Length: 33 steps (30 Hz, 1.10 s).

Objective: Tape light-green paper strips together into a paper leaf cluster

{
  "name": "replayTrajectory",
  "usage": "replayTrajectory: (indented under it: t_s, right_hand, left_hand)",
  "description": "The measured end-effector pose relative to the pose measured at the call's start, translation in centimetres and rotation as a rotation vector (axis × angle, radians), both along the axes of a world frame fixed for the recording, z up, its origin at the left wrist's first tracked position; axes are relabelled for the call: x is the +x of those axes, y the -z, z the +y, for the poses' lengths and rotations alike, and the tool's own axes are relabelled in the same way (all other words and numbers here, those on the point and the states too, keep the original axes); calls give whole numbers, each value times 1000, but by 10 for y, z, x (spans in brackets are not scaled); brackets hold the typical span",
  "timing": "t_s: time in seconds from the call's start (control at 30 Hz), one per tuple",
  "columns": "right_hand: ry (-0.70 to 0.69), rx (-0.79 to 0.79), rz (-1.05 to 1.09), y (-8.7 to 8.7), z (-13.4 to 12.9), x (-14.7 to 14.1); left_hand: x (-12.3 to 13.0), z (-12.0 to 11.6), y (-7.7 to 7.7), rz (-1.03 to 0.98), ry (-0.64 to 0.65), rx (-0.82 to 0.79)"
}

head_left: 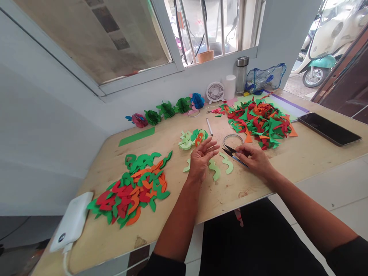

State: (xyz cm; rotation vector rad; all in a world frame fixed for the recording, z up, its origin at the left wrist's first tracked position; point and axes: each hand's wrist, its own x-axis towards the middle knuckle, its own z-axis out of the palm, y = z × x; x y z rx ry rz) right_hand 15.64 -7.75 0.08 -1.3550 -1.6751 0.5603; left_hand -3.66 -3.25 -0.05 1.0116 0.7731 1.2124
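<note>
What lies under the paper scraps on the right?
The paper scraps overlap the wooden table in front and a pale sheet behind; whatever the pile's middle covers is hidden.

- We seem to be in a home craft corner;
- paper cut-outs (pixel 124 193) at eight o'clock on our wooden table (pixel 230 195);
- barred window (pixel 222 27) at twelve;
- scooter (pixel 327 42) outside at two.

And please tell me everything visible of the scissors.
The scissors have two dark, pointed, metal-looking blades, spread apart, tips towards the left hand. Blue shows beside the lower blade. The right hand grips them, mostly hiding the handles. They are close to the silvery ring; whether they touch the table is unclear.
</note>
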Motion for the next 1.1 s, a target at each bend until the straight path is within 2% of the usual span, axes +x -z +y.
replayTrajectory:
  t_s: [0.37, 0.9, 1.1]
  right_hand:
    - [-1, 0, -7, 2, 0, 0]
    - [16, -13, -7, 2, 0, -1]
    - [14, -14, -4, 1, 0, -1]
  left_hand:
    - [2, 0, -2, 18, -161, -65]
    - [-2, -2, -10, -29, -46, -103]
    - [-3, -5, -15, 9, -41, -113]
